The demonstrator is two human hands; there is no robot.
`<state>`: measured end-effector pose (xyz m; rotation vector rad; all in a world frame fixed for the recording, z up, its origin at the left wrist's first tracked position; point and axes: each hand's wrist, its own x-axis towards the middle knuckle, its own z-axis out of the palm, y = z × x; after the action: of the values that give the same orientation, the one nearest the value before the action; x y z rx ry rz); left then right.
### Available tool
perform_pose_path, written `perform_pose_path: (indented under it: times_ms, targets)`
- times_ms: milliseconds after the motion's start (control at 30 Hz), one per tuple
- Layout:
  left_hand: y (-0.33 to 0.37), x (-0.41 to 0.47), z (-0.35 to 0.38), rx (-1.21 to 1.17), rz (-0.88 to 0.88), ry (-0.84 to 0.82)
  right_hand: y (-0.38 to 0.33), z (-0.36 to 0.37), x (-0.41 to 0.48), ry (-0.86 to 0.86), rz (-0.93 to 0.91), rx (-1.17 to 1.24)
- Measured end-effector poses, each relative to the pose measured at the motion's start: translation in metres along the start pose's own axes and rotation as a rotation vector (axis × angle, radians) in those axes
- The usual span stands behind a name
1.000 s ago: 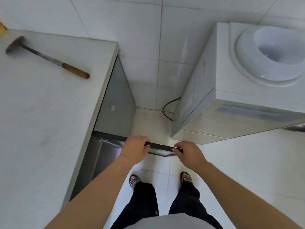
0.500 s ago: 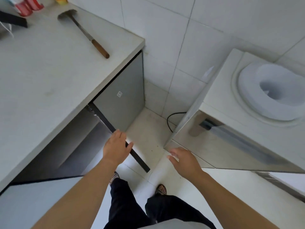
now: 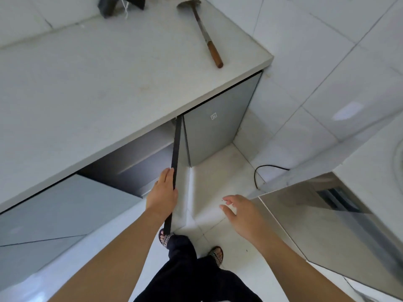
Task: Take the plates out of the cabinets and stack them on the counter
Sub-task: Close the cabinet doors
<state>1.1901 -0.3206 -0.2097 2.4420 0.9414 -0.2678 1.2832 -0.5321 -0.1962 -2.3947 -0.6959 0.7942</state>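
A grey cabinet door (image 3: 175, 149) under the white counter (image 3: 87, 73) stands swung open toward me, seen edge-on as a black strip. My left hand (image 3: 162, 192) rests flat against its top edge with straight fingers. To the right, my right hand (image 3: 237, 211) hovers above the floor, fingers spread and holding nothing. The cabinet's inside (image 3: 135, 168) is dark, and no plates show in it.
A metal spatula with a wooden handle (image 3: 207, 40) lies near the counter's right end, with dark items (image 3: 120, 5) at the back. A water dispenser (image 3: 327, 225) stands close on the right, its black cable (image 3: 261, 168) on the floor. My feet are below.
The cabinet door has swung further open. My right hand has let go of it and moved right. My left hand stays on the door's top edge as the view turns left.
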Motion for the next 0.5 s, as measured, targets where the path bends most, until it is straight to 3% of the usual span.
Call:
perform_pose_path:
  times_ms: [300, 500]
  targets:
    - [-0.075, 0.000, -0.023, -0.010, -0.173, -0.010, -0.086, 0.029, 0.051, -0.120, -0.226, -0.141]
    - [-0.120, 0.002, -0.048, -0.057, -0.171, 0.016, -0.147, 0.051, 0.092, -0.215, -0.364, -0.245]
